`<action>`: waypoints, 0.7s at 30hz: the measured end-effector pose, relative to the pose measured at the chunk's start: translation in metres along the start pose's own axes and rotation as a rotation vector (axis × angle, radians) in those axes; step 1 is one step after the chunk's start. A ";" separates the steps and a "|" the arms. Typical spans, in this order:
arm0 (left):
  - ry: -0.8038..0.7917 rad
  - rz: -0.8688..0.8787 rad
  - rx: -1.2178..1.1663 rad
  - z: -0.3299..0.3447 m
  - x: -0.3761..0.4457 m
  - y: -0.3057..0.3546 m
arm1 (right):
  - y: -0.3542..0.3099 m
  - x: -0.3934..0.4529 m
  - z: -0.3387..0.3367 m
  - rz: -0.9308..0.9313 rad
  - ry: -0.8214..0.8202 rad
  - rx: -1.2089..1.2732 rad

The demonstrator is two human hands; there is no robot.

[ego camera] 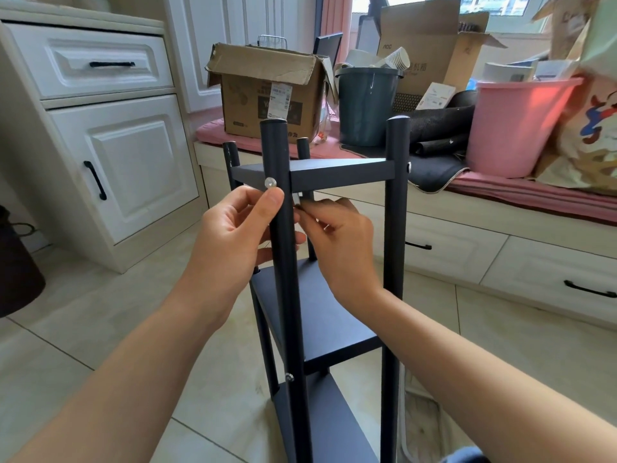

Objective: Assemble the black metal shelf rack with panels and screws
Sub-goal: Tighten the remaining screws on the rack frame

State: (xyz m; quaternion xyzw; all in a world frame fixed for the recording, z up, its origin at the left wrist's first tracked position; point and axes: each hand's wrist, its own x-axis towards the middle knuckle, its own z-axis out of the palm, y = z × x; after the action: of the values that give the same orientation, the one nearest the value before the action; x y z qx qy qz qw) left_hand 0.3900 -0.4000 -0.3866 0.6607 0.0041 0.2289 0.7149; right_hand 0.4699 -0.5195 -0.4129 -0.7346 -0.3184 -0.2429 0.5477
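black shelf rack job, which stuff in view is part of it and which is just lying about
Part of the job:
- black shelf rack
- near post, gripped by the left hand
- silver screw at the top panel
- small silver piece pinched by the right hand

Lying about:
- cardboard box
- grey bucket
- pink bucket
- white cabinet

Scene is bright, lit by daylight from the windows (494, 5) at upper right, which are blown out to near white. Shadows are soft and faint. Glare falls on the pink bucket (521, 125) rim (centre right). Wide-angle distortion bows the edges; forearms at the bottom corners look stretched. Focus is slightly soft overall.
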 end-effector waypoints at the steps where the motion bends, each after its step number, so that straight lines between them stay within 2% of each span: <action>1: -0.002 0.000 0.003 0.000 0.000 0.000 | 0.001 0.000 0.001 -0.015 0.004 -0.012; 7: -0.001 0.002 -0.010 0.001 -0.001 0.001 | 0.005 0.003 0.012 -0.065 0.035 -0.023; 15: 0.000 0.017 0.016 0.000 0.001 0.000 | 0.003 0.007 0.020 0.027 0.054 0.100; 21: -0.003 0.026 0.033 0.000 0.000 0.000 | 0.003 0.003 0.010 0.040 0.008 0.051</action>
State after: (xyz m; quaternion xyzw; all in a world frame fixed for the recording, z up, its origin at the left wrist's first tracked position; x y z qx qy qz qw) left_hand 0.3905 -0.4001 -0.3866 0.6729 -0.0018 0.2371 0.7007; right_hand 0.4740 -0.5102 -0.4152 -0.7256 -0.3075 -0.2268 0.5722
